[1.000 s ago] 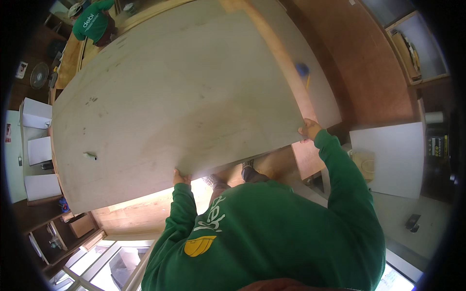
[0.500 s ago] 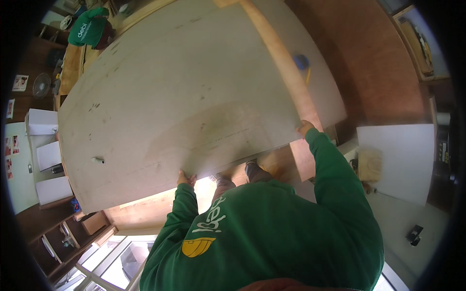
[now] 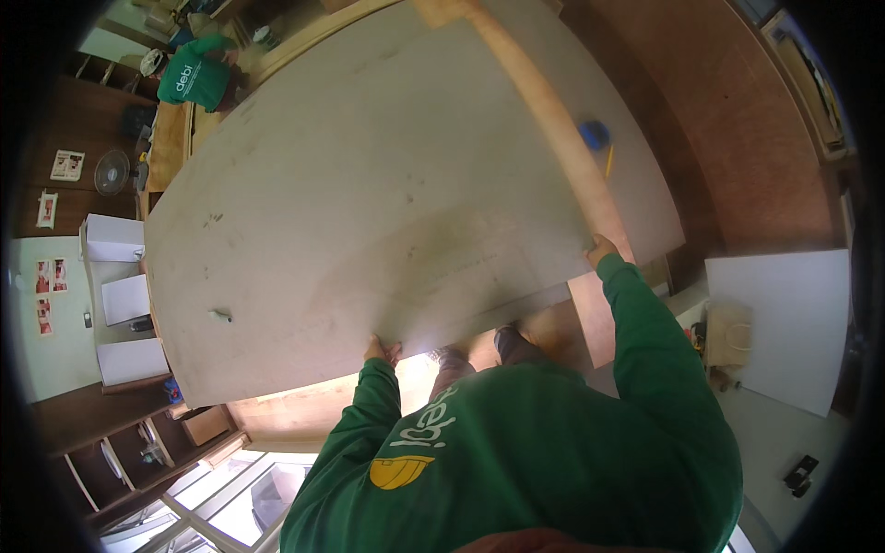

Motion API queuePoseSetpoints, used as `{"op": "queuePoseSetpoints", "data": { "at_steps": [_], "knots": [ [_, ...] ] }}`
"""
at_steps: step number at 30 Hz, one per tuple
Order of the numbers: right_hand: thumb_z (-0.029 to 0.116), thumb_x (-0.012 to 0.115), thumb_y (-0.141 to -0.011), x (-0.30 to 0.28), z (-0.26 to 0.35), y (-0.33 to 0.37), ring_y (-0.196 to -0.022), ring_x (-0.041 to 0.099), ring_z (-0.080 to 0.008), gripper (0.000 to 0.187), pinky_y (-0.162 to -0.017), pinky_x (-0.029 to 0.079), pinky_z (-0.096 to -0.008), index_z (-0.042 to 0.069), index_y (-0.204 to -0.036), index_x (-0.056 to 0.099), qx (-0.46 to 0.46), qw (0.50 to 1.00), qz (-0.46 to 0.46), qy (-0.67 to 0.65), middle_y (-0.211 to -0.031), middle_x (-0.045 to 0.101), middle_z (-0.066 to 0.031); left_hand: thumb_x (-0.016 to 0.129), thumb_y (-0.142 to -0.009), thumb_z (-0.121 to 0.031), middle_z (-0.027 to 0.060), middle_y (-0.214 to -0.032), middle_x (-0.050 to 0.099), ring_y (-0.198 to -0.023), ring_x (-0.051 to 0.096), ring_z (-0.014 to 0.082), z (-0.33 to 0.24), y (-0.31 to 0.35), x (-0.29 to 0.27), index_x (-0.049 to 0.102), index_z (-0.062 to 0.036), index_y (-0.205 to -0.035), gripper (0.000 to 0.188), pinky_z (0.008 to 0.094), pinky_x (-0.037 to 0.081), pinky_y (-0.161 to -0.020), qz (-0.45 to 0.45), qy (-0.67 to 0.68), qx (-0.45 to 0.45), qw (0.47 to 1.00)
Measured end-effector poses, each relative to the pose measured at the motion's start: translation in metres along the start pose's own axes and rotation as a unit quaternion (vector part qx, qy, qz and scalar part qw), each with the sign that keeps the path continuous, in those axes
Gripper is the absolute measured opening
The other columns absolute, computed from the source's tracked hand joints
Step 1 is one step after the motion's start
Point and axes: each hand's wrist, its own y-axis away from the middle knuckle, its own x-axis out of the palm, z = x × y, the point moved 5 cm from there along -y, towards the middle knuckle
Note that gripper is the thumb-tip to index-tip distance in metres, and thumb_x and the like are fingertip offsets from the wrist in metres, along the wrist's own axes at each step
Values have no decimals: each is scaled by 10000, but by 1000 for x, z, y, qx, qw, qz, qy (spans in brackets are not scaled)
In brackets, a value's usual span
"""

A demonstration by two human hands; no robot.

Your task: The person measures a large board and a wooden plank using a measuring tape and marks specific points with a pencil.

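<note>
mid-carry: large grey board [image 3: 369, 184] held flat over the wooden workbench [image 3: 304, 410]. left hand [image 3: 380, 350] grips its near edge, right hand [image 3: 600, 249] clamps the near right corner. next move likely needs both hands shifting together, level, clear of the blue tape measure [image 3: 595, 135].

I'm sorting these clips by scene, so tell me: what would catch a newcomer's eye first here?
A huge pale grey board fills most of the view, gripped at its near edge by the left hand and at its right corner by the right hand, both in green sleeves. Beneath it on the right lies a second sheet bearing a small blue object. At far upper left, another person in a green shirt stands by the board's far end.
</note>
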Motion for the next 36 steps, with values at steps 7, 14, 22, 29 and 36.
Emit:
{"op": "queuePoseSetpoints", "data": {
  "at_steps": [7, 14, 22, 29, 36],
  "knots": [
    [184, 668, -764, 4, -4, -9, -1141, 535, -351, 561, -974, 421, -358, -11, -1261, 498, -29, 999, -37, 19, -1203, 563, -243, 411, -940, -519, 136, -836, 660, -697, 654, 241, -5, 2, 4, 490, -25, -1145, 541, 367, 507, -568, -5, -31, -9, 999],
    [258, 653, -770, -3, -1, -13, -1135, 536, -351, 541, -967, 423, -376, 36, -1248, 529, -39, 995, -37, 81, -1204, 563, -243, 360, -931, -573, 135, -842, 665, -684, 659, 242, -7, -13, 2, 496, -31, -1120, 590, 394, 500, -567, 3, -41, -42, 998],
    [318, 642, -793, -41, -89, -116, -1072, 566, -370, 433, -936, 439, -393, 23, -1108, 609, 85, 978, -191, -20, -1097, 606, -245, 308, -936, -554, 129, -634, 629, -518, 613, 242, -4, 20, -20, 556, 21, -846, 632, 379, 497, -488, -17, -398, 36, 917],
    [329, 658, -794, -88, -55, -221, -1085, 560, -363, 478, -948, 439, -390, -8, -1121, 569, -6, 992, -118, 49, -1110, 615, -212, 711, -767, -93, 205, -989, 663, -850, 663, 254, 85, 51, -166, 281, 56, -1329, 723, 377, 530, -660, 82, -685, 367, 624],
    [277, 638, -796, -92, 22, -258, -1088, 574, -350, 480, -927, 457, -413, -5, -1171, 538, -27, 985, -163, 47, -1138, 614, -194, 672, -768, -49, 168, -1050, 654, -874, 660, 243, 107, 114, -229, 395, 1, -1294, 595, 329, 516, -743, 33, -657, 190, 728]
  ]
}}
